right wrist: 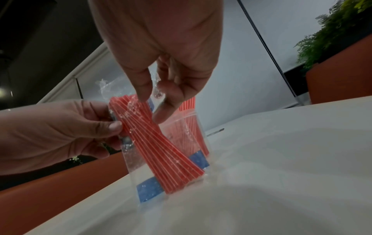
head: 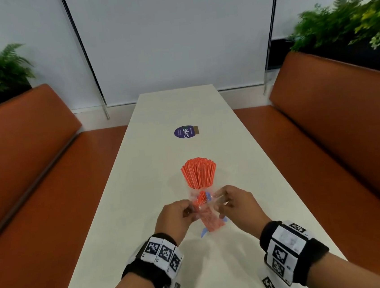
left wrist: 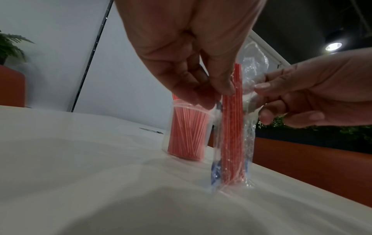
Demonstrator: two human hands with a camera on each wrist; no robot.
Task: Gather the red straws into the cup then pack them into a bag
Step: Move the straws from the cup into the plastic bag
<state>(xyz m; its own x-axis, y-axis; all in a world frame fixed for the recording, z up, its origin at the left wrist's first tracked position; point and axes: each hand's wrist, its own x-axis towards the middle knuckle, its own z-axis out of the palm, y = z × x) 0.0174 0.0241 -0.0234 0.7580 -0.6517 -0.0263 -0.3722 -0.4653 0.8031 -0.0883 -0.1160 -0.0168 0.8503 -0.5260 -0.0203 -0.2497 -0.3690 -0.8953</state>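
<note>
A clear plastic cup (head: pixel 198 173) packed with red straws stands upright mid-table; it also shows as the cup (left wrist: pixel 187 132) behind my fingers. Nearer me, a clear bag (head: pixel 209 214) with blue patches stands on its bottom edge on the white table (head: pixel 143 195) and holds a bundle of red straws (right wrist: pixel 161 151). My left hand (head: pixel 188 208) pinches the bag's upper left side against the straws. My right hand (head: pixel 223 202) pinches the crinkled plastic at the bag's mouth (right wrist: pixel 157 89) between thumb and fingers. The bag (left wrist: pixel 231 135) sits just in front of the cup.
A round purple sticker (head: pixel 184 132) lies farther up the table. Orange benches (head: pixel 35 172) (head: pixel 335 128) run along both sides, with green plants (head: pixel 347 17) behind them. A pale wall closes the far end.
</note>
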